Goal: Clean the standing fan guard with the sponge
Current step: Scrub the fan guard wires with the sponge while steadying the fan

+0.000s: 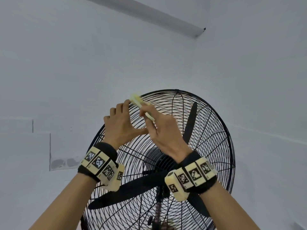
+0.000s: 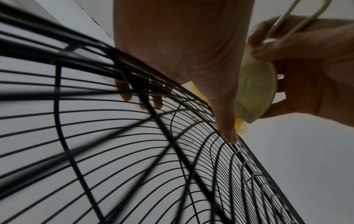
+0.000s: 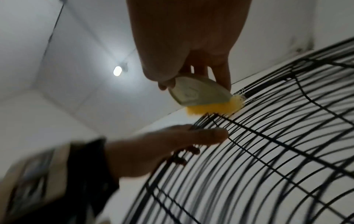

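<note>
Left hand hooked round the top-left rim of the guard, grip closed on the wires. Right hand pinching the sponge, yellow side touching that rim.

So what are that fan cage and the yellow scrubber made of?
Fan guard: thin black wire, probably painted or coated metal, with fine rods joined in rings and spokes. Scrubber: yellow, fuzzy-edged sponge or bristle pad under a pale, smooth, rigid cap, likely plastic.
</note>
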